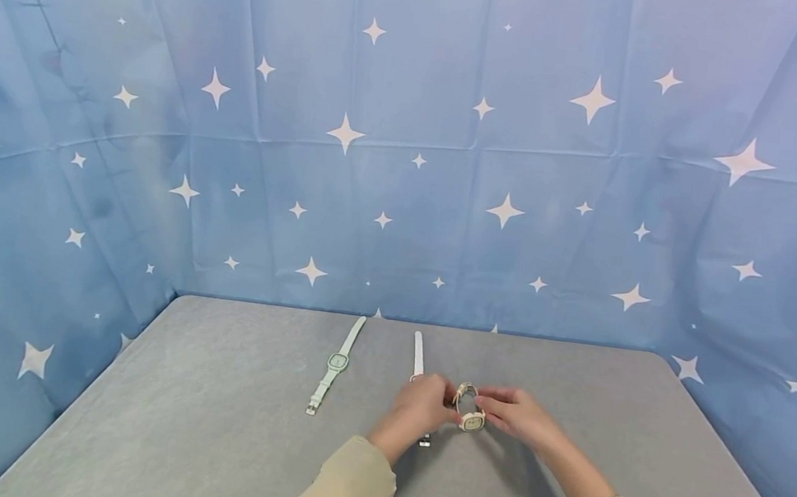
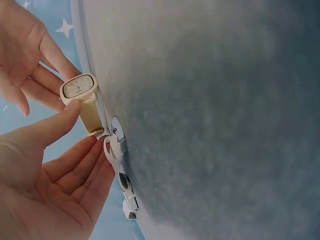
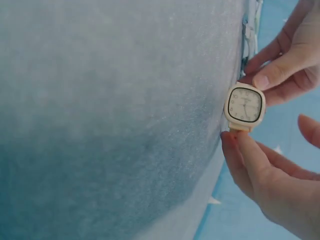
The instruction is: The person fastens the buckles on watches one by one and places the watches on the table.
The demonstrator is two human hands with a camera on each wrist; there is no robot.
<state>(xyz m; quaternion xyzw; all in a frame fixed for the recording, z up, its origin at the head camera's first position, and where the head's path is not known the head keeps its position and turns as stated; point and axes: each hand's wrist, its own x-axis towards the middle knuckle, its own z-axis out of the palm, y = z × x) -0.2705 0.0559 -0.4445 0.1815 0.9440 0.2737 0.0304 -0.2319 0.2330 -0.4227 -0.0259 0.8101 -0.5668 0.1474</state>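
Note:
A cream wristwatch [image 1: 472,421] with a rounded square dial is bent into a loop above the table. My left hand [image 1: 420,407] pinches it, thumb at the edge of the case [image 2: 79,87] and fingers by the strap [image 2: 90,116]. From the other side my right hand [image 1: 518,416] touches the watch with nearly straight fingers, its thumb apart from it in the right wrist view. A white-strapped watch [image 1: 419,352] lies partly hidden under my left hand. Farther left, a pale green watch [image 1: 337,362] lies stretched out flat, face up.
The grey tabletop [image 1: 198,423] spreads around the watches. Behind it and along its sides hangs a blue cloth [image 1: 406,183] with white stars, meeting the table's back edge.

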